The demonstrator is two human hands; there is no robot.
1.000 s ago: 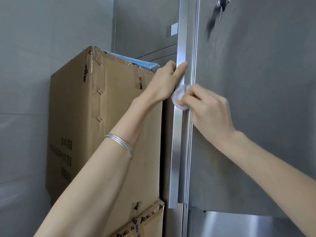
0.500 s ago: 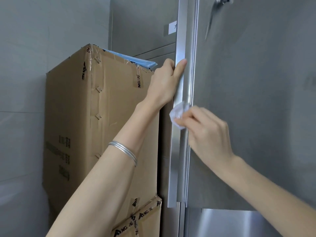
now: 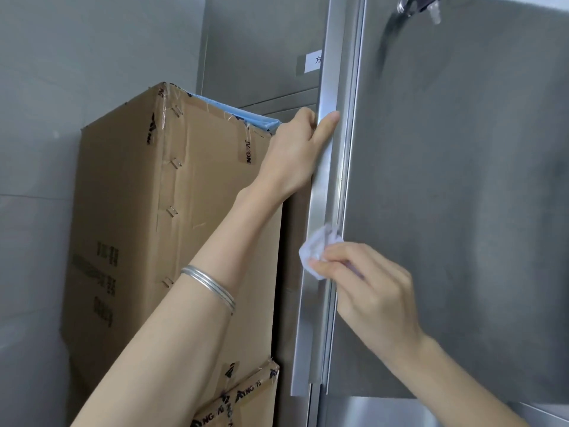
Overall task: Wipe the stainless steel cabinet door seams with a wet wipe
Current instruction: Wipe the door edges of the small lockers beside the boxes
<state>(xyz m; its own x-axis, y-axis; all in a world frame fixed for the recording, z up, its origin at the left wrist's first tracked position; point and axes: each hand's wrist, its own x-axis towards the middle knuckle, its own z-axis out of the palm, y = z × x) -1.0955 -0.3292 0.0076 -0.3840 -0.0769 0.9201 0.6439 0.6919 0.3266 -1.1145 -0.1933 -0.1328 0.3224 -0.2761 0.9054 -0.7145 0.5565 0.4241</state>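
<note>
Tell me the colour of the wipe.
White; the wipe, pinched in the right hand, shows best in the head view.

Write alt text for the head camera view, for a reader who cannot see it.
A person's right hand holds a crumpled white wet wipe against the vertical seam of a stainless steel cabinet door, while the left hand grips the door's edge higher up. A tall cardboard box stands to the left.
</note>
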